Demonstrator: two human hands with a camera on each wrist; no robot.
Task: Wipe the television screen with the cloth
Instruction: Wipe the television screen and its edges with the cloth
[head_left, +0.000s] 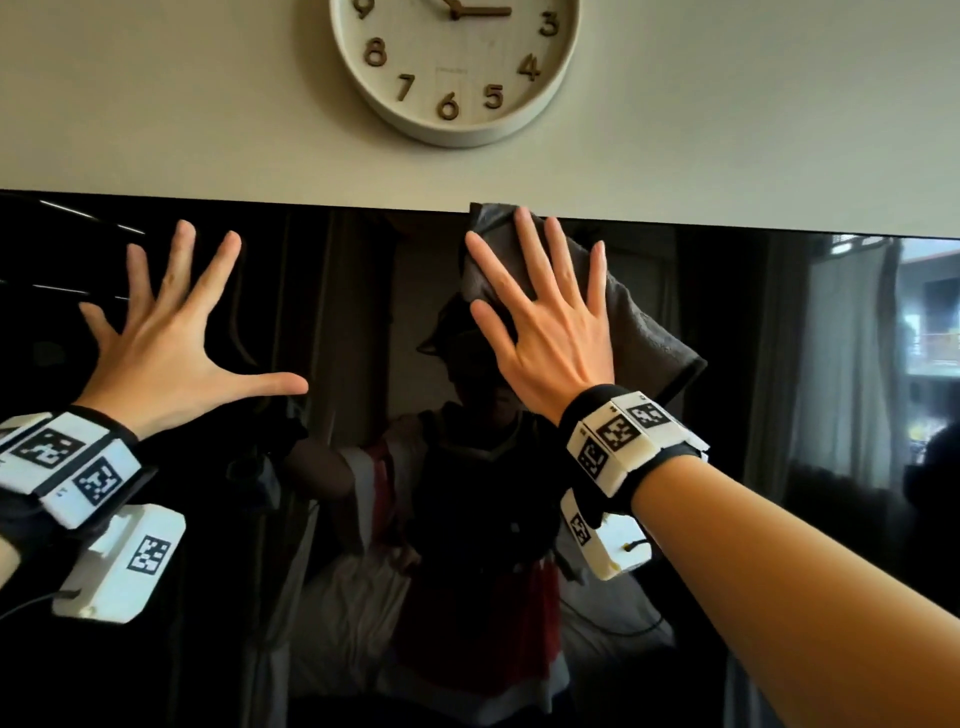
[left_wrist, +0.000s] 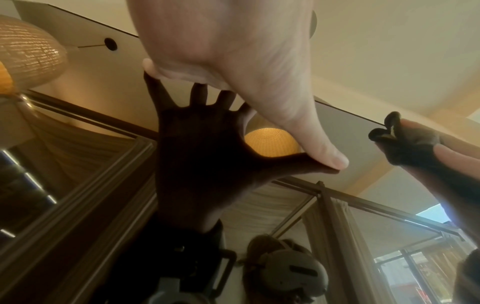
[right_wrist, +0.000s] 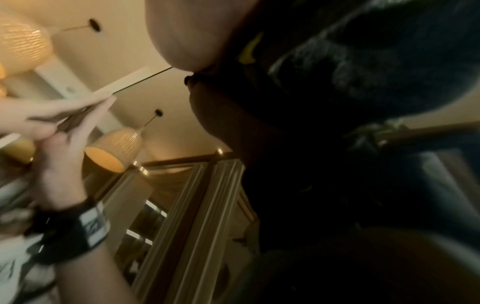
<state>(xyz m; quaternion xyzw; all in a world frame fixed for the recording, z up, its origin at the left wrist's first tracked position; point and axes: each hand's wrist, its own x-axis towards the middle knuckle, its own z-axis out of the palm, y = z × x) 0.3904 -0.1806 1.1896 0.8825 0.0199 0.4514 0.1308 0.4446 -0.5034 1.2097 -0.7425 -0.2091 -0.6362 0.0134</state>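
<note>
Right hand (head_left: 550, 332): fingers straight and spread, pressing a dark grey cloth (head_left: 644, 322) flat against the television screen (head_left: 779, 364) at its top edge. Left hand (head_left: 171, 338): fingers splayed, palm on the screen, well left of the cloth. Wall clock (head_left: 454, 67) above.

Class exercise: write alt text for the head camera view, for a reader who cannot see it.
A right hand presses a dark grey cloth flat against the top edge of a dark television screen, fingers spread. The left hand rests open on the glass beside it. A round wall clock hangs above.
</note>
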